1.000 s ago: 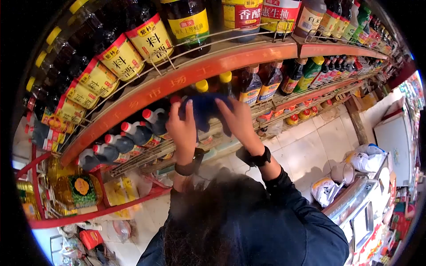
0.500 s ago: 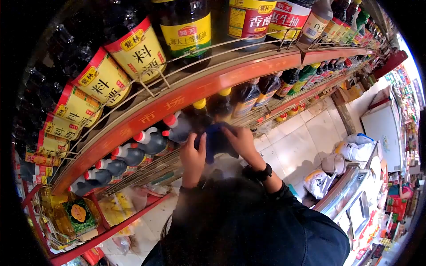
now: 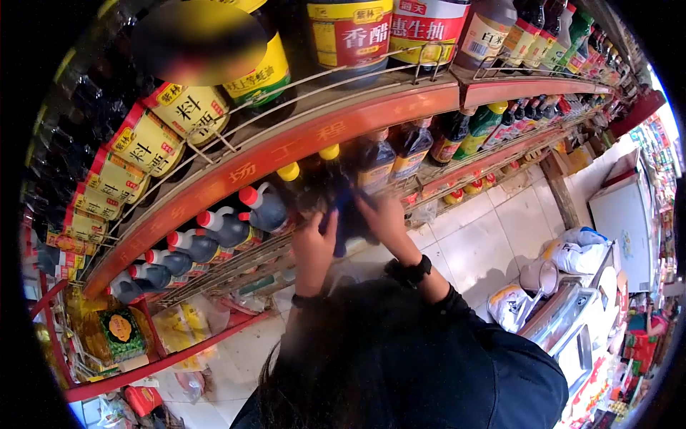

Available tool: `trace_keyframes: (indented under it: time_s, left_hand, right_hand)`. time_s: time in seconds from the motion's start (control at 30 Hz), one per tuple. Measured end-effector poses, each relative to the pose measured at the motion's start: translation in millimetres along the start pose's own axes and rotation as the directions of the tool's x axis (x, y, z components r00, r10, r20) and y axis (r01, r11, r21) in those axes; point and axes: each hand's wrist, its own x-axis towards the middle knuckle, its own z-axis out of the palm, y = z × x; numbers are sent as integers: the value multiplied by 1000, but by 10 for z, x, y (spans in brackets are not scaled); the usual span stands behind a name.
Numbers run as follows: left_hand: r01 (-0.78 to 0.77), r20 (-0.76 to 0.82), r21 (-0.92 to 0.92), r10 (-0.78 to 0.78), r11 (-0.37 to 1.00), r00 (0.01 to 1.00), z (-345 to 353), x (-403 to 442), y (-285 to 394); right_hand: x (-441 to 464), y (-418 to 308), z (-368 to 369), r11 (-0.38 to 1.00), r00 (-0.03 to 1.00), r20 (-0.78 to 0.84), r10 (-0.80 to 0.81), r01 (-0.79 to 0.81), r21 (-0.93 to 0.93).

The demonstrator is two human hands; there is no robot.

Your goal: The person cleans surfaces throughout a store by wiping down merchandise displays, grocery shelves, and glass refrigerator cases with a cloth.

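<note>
Both my hands are raised in front of the lower shelf of bottles. A dark blue cloth [image 3: 350, 218], blurred by motion, hangs between them. My left hand [image 3: 313, 247] is closed on its left side, thumb up. My right hand [image 3: 384, 223] pinches its right side with bent fingers, a black band round the wrist. Just beyond the cloth stand dark bottles with yellow caps [image 3: 329, 152]. To the right of these are dark sauce bottles with pale labels [image 3: 376, 161]. Jugs with red and white caps [image 3: 264, 207] line the shelf on the left.
A curved red shelf edge [image 3: 286, 146] with a wire rail runs above my hands. Large cooking-wine bottles [image 3: 187, 111] and vinegar bottles [image 3: 350, 39] stand on the upper shelf. Oil jugs [image 3: 123, 332] sit lower left. White bags [image 3: 509, 304] and a chest freezer [image 3: 622, 222] are at right.
My view has shifted, so the shelves sit further left. My hands stay close together on the cloth, which hangs slightly lower and looks more blurred.
</note>
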Motion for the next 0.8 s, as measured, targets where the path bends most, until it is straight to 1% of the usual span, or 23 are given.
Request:
trace_keyframes:
  time_s: [0.07, 0.1, 0.13, 0.2, 0.23, 0.27, 0.3, 0.33, 0.4, 0.43, 0.47, 0.5, 0.53, 0.57, 0.6, 0.63, 0.67, 0.7, 0.73, 0.77, 0.8]
  left_hand:
    - [104, 215, 122, -128, 987, 968, 2, -168, -44]
    - [13, 247, 129, -45, 992, 968, -26, -178, -18]
    - [39, 299, 106, -69, 994, 952, -46, -192, 24]
    - [138, 370, 61, -151, 989, 917, -86, -165, 153]
    - [40, 231, 58, -53, 997, 972, -41, -133, 179]
    - [-58, 87, 68, 52, 996, 995, 16, -72, 209]
    - [-124, 23, 45, 123, 991, 992, -62, 61, 402]
    - [-170, -89, 14, 171, 985, 981, -82, 182, 528]
    - [-157, -122, 53, 162, 986, 979, -153, 394, 671]
    - [-140, -132, 110, 154, 984, 979, -146, 473, 720]
    - [-123, -143, 168, 148, 978, 979, -134, 525, 752]
    - [-99, -96, 310, 135, 946, 986, -115, 547, 760]
    - [-106, -97, 314, 143, 944, 985, -58, 529, 702]
    - [-111, -73, 365, 148, 924, 986, 34, 472, 578]
    - [-117, -48, 415, 150, 902, 987, 103, 403, 476]
    - [-98, -40, 420, 126, 902, 991, 150, 294, 451]
    - [-126, 6, 238, 129, 963, 992, 215, 201, 328]
    - [-92, 90, 340, 65, 936, 994, 239, 70, 325]
    - [31, 185, 288, -87, 957, 979, 325, -48, 227]
    - [-18, 240, 291, -55, 957, 969, 433, -159, 57]
    - [-69, 292, 292, -21, 954, 956, 502, -218, -53]
  right_hand:
    - [-106, 150, -36, 982, 985, 140, 99, -74, -176]
    - [-150, 72, -145, 984, 991, 108, 81, -63, -166]
    - [-118, 111, -210, 986, 991, 101, 83, -66, -155]
    - [-71, 218, -346, 991, 995, 93, 24, -12, -131]
    - [0, 179, -454, 991, 998, 56, -19, 26, -128]
    - [103, 168, -518, 990, 991, -20, -130, 128, -62]
    - [198, -22, -651, 992, 990, -74, -121, 123, 17]
    - [291, -252, -779, 988, 986, -127, -108, 121, 94]
    - [471, -424, -886, 989, 979, -171, -110, 125, 80]
    - [556, -377, -867, 994, 982, -156, -107, 106, -17]
    - [558, -309, -826, 995, 982, -159, -103, 102, -15]
    - [566, -223, -762, 994, 979, -175, -108, 105, -31]
    - [588, -146, -702, 993, 974, -194, -117, 110, -46]
    - [509, -81, -660, 997, 979, -190, -78, 78, -8]
    - [433, 65, -564, 999, 982, -183, -54, 53, -8]
    - [348, 240, -478, 997, 993, -116, -35, 27, -74]
    - [250, 425, -404, 990, 999, -50, -9, 2, -142]
    - [139, 628, -326, 991, 998, -62, -4, -5, -136]
    - [34, 821, -252, 988, 999, -2, 53, -53, -145]
    - [-48, 909, -223, 983, 993, 56, 107, -98, -154]
    - [-109, 783, -341, 991, 996, -29, 78, -81, -110]
